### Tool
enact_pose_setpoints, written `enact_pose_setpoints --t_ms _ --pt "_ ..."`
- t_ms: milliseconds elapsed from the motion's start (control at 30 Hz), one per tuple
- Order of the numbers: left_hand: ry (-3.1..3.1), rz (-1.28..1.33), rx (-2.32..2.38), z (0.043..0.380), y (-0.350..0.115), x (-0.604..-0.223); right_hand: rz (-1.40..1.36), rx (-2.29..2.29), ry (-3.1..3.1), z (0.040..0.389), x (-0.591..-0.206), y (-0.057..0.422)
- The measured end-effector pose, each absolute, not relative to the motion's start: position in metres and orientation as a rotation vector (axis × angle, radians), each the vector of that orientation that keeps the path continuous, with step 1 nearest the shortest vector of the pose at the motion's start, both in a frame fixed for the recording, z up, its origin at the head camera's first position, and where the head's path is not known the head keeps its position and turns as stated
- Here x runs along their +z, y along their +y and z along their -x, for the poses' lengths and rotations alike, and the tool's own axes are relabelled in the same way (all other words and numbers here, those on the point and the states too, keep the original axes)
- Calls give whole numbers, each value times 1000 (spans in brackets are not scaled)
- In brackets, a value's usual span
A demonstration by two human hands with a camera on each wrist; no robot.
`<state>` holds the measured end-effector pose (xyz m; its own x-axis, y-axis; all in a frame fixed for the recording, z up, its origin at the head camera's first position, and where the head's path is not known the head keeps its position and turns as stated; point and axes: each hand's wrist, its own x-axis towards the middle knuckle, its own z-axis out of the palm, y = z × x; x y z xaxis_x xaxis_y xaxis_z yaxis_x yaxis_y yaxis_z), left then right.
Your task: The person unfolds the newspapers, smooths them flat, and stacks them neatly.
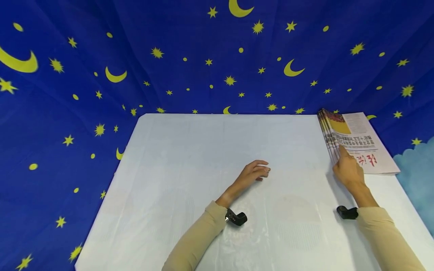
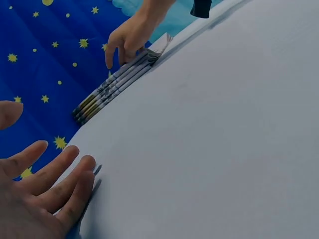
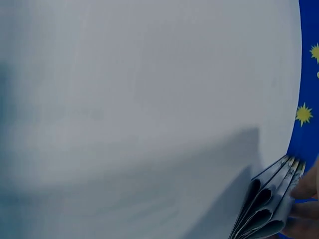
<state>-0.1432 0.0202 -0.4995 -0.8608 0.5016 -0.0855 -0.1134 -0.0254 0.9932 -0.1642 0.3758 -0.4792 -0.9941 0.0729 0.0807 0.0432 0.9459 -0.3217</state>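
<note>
A stack of several folded newspapers lies at the table's far right corner, folded edges toward the left. My right hand is over the stack's near left corner, its index finger extended on the top newspaper. In the left wrist view, the right hand reaches down onto the upper face of the newspapers. The right wrist view shows the fingers against the newspapers, which bulge at their folds; the thumb is hidden. My left hand hovers above mid-table, holding nothing, fingers loosely bent.
A white table with a glossy cover spreads beneath both hands. Behind it and along its sides hangs a blue cloth with yellow stars and moons. A black wrist camera sits on the left sleeve, another camera on the right.
</note>
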Motion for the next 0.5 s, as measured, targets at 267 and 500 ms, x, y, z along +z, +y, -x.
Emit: enact_pose_setpoints --t_ms 267,500 --pt "1840 -396 1883 149 30 -494 226 454 -3035 165 -478 387" --pt "1688 -321 1990 151 35 -498 258 438 -3032 164 -482 399"
